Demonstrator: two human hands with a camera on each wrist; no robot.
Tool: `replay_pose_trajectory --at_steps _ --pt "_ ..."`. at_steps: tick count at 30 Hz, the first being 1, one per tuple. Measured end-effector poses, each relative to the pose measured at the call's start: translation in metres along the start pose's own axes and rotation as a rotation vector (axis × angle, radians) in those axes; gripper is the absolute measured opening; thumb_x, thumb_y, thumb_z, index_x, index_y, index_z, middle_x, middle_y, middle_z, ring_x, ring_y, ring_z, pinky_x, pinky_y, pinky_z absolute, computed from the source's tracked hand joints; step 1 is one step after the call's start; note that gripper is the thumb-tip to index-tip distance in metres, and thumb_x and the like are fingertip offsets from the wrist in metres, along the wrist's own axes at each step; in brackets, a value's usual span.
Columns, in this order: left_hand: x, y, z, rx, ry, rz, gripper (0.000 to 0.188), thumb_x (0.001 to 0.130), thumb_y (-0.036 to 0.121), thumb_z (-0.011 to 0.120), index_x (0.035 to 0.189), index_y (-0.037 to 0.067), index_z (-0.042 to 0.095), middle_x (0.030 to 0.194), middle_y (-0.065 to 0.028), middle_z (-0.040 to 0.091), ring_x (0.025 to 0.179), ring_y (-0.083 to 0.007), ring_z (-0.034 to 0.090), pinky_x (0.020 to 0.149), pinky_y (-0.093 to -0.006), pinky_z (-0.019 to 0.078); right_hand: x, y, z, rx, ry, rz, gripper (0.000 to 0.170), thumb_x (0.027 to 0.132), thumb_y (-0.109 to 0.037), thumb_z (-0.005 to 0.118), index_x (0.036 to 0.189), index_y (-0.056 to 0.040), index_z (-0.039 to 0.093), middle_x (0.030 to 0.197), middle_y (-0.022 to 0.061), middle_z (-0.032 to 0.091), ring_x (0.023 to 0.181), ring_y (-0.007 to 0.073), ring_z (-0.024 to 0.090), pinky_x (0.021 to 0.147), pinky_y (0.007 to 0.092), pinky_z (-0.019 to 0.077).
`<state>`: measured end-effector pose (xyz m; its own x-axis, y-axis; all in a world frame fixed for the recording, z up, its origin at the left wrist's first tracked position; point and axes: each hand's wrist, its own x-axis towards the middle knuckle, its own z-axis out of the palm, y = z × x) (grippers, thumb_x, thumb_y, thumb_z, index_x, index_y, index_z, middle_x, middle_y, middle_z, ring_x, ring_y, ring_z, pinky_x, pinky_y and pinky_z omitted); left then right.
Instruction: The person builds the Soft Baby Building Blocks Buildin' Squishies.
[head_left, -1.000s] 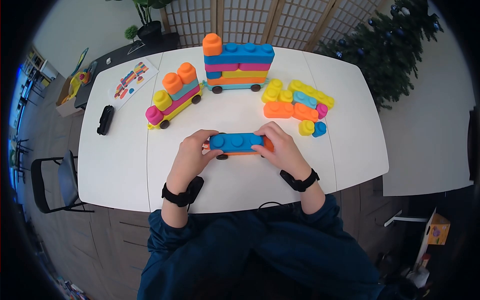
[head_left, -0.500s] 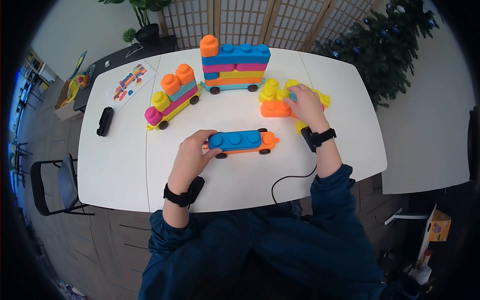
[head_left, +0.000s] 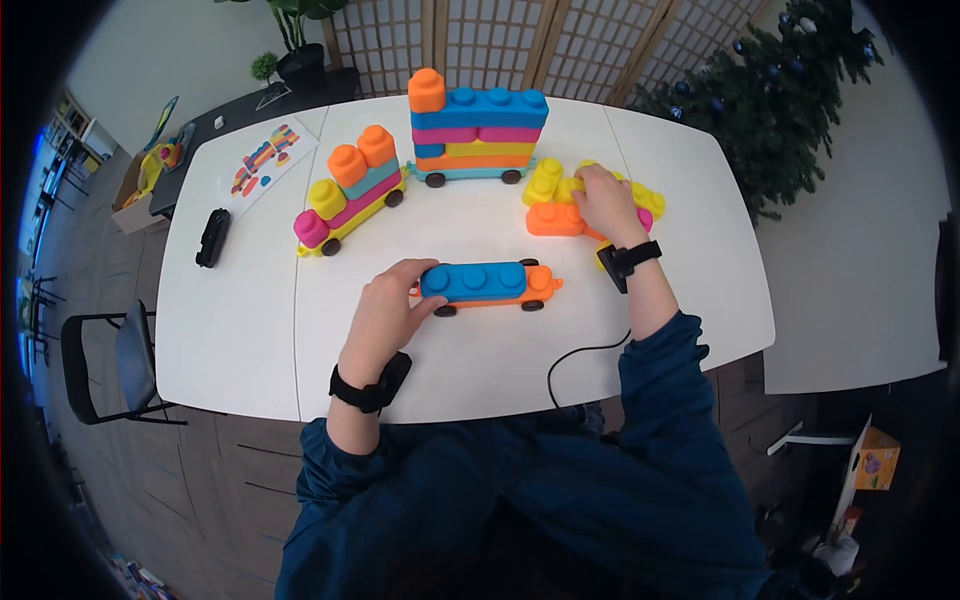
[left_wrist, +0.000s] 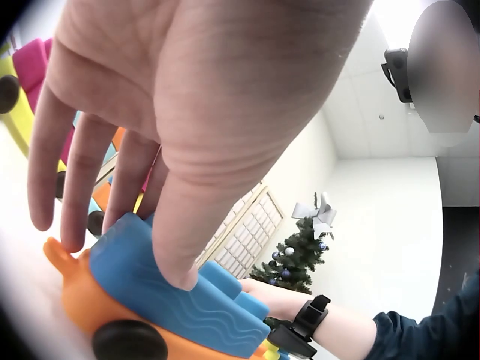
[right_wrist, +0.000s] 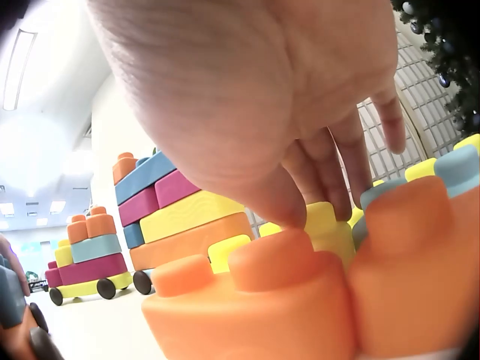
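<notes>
On the near middle of the table, a long blue block (head_left: 472, 282) sits on an orange wheeled base (head_left: 539, 284), leaving one orange stud bare at its right end. My left hand (head_left: 388, 308) holds the blue block's left end, the thumb (left_wrist: 177, 259) against its near side and the fingers across the far side. My right hand (head_left: 612, 208) is among the loose blocks at the right. Its thumb and fingers pinch a small yellow block (right_wrist: 328, 231), just behind an orange block (right_wrist: 247, 300). The hand hides the blocks beneath it in the head view.
A tall block wagon (head_left: 478, 150) stands at the back, with a yellow-based wagon (head_left: 352, 200) left of it. A printed picture sheet (head_left: 268, 160) and a black case (head_left: 213, 238) lie at the left. From the right wrist, a cable (head_left: 590, 349) runs over the near edge.
My right hand has left the right end of the blue block and reached up and right to the loose blocks. The left hand has stayed on the blue block.
</notes>
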<state>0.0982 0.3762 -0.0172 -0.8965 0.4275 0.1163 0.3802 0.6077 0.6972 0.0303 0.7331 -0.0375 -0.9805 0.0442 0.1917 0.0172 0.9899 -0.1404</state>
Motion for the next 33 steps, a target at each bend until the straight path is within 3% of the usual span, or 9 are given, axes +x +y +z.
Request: replay_pose_trajectory --at_steps 6,8,9,11,12,14,18,33 --pt "0.000 0.001 0.000 0.000 0.009 0.012 0.047 0.078 0.007 0.083 0.123 0.004 0.069 0.111 -0.0156 0.073 0.094 -0.0299 0.072 0.084 -0.0363 0.0589 -0.036 -0.007 -0.036 0.195 0.323 0.030 0.026 0.092 -0.017 0.070 0.114 -0.0040 0.064 0.114 0.0126 0.068 0.108 0.0311 0.066 0.093 0.0442 0.0473" --pt "0.000 0.000 0.000 0.000 0.011 0.013 0.047 0.078 0.007 0.083 0.123 0.004 0.069 0.111 -0.0155 0.073 0.094 -0.0299 0.071 0.083 -0.0362 0.0588 -0.060 -0.017 -0.047 0.520 0.343 -0.085 0.028 0.091 -0.014 0.072 0.115 -0.0019 0.063 0.112 0.0150 0.070 0.105 0.0324 0.068 0.090 0.0393 0.0520" --pt "0.001 0.001 0.000 0.001 0.009 0.014 0.048 0.078 0.007 0.083 0.124 0.004 0.069 0.110 -0.0155 0.073 0.094 -0.0299 0.071 0.083 -0.0362 0.0587 -0.071 -0.022 -0.054 0.518 0.341 -0.084 0.028 0.091 -0.014 0.072 0.115 -0.0019 0.063 0.112 0.0150 0.070 0.105 0.0324 0.068 0.090 0.0393 0.0520" --pt "0.001 0.001 0.000 0.002 0.001 0.015 0.048 0.078 0.007 0.083 0.124 0.004 0.069 0.110 -0.0154 0.073 0.094 -0.0298 0.071 0.083 -0.0361 0.0587 -0.092 -0.031 -0.063 0.611 0.060 -0.173 0.029 0.090 -0.012 0.074 0.114 -0.0005 0.062 0.107 0.0165 0.070 0.102 0.0325 0.069 0.087 0.0357 0.0544" --pt "0.001 0.000 0.000 -0.006 0.005 0.016 0.048 0.078 0.006 0.083 0.124 0.004 0.069 0.110 -0.0154 0.073 0.094 -0.0299 0.071 0.083 -0.0363 0.0586 -0.099 -0.035 -0.065 0.611 0.060 -0.172 0.029 0.090 -0.012 0.074 0.114 -0.0005 0.062 0.107 0.0165 0.070 0.102 0.0325 0.069 0.087 0.0357 0.0544" --pt "0.001 0.001 0.000 -0.013 0.007 0.017 0.048 0.078 0.006 0.083 0.124 0.005 0.069 0.110 -0.0153 0.073 0.094 -0.0299 0.071 0.083 -0.0364 0.0586 -0.110 -0.040 -0.065 0.608 -0.091 -0.186 0.031 0.090 -0.009 0.073 0.118 -0.0013 0.063 0.109 0.0137 0.071 0.103 0.0277 0.069 0.092 0.0341 0.0530" --pt "0.001 0.001 0.002 -0.019 0.012 0.032 0.048 0.078 0.005 0.083 0.124 0.004 0.069 0.111 -0.0158 0.072 0.094 -0.0302 0.071 0.084 -0.0371 0.0588 -0.117 -0.053 -0.041 0.655 -0.072 -0.250 0.025 0.089 -0.009 0.072 0.110 -0.0013 0.060 0.101 0.0152 0.067 0.090 0.0330 0.068 0.079 0.0371 0.0544" --pt "0.000 0.004 0.000 -0.010 0.008 0.034 0.048 0.078 0.005 0.082 0.123 0.002 0.068 0.112 -0.0165 0.072 0.093 -0.0308 0.071 0.084 -0.0367 0.0584 -0.122 -0.058 -0.018 0.737 0.000 -0.241 0.031 0.089 -0.006 0.073 0.114 -0.0015 0.056 0.106 0.0161 0.066 0.090 0.0339 0.069 0.078 0.0366 0.0572"
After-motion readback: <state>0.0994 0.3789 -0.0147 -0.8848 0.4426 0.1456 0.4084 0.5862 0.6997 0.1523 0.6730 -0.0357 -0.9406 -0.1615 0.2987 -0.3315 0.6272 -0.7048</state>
